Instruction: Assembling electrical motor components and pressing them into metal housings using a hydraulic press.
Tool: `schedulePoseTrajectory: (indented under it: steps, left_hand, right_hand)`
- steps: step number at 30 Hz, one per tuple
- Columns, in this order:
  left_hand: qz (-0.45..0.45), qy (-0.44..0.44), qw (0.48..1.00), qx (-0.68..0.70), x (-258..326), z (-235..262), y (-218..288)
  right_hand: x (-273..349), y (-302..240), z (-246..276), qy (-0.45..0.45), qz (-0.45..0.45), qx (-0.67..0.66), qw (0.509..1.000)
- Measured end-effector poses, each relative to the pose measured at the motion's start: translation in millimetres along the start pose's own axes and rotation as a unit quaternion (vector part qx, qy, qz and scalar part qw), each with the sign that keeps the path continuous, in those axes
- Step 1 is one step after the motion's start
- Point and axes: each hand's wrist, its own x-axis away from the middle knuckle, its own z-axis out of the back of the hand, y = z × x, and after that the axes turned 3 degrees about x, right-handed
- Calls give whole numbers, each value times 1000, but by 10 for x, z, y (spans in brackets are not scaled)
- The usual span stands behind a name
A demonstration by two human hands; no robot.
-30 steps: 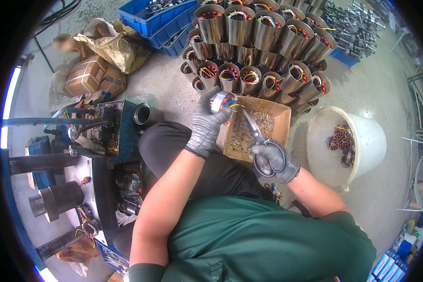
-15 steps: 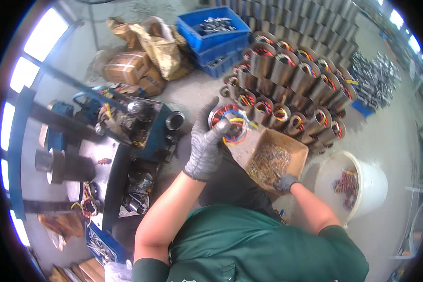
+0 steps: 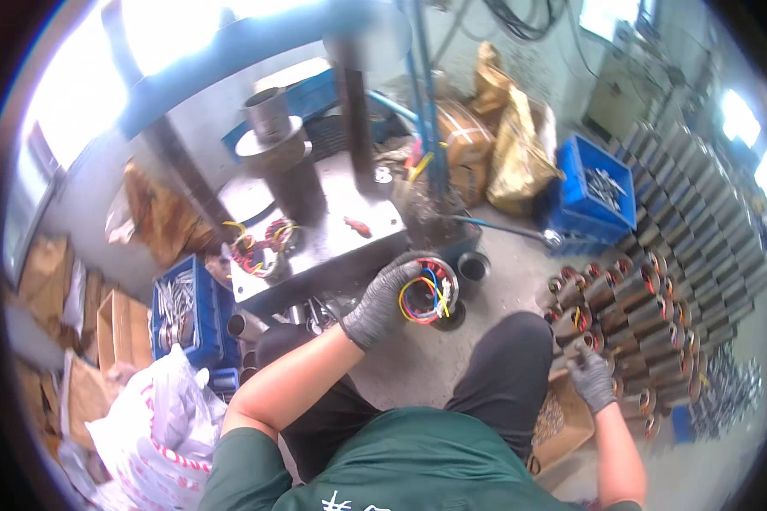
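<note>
Concrete floor [image 3: 418, 366], steel press table [image 3: 332, 234] (cluttered workshop)

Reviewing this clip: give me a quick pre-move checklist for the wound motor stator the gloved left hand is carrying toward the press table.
1. Left hand grips the stator: ok.
2. Coloured wires tucked inside the bore: ok.
3. Press table has a bare spot: ok.
4. The other stator lies apart on the table: ok.
5. Right hand off the carried part, by the stacked stators: ok.
6. Press ram clearance: cannot tell.

Stator [image 3: 426, 294] partly hidden by left hand [image 3: 382, 302].
</note>
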Motion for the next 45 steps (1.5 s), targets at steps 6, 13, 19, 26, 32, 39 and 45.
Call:
schedulePoseTrajectory:
  steps: [6, 13, 19, 26, 32, 39, 45]
  left_hand:
    - [-9, 20, 998, -58, 221, 459, 56]
    - [-86, 64, 969, -224, 192, 911, -18]
    - [-174, 220, 885, -373, 244, 1167, 74]
    - [-163, 171, 833, -501, 110, 1100, 263]
    - [-151, 175, 747, -624, -23, 1046, 156]
    - [-110, 133, 728, -664, -132, 987, 181]
    - [-110, 112, 966, -204, -111, 1064, 75]
  right_hand:
    - [-857, -2607, 197, -212, 16, -374, 903]
    - [-1595, -3506, -1349, -412, -77, -624, 660]
    - [-1719, -3553, -1769, -407, -126, -691, 584]
    - [-1750, -3497, -1815, -340, 19, -667, 663]
    - [-1630, -3408, -1796, -308, 23, -613, 727]
    - [-1632, -3300, -1720, -280, 20, -627, 727]
    - [-1772, -3241, -1590, -271, -75, -696, 661]
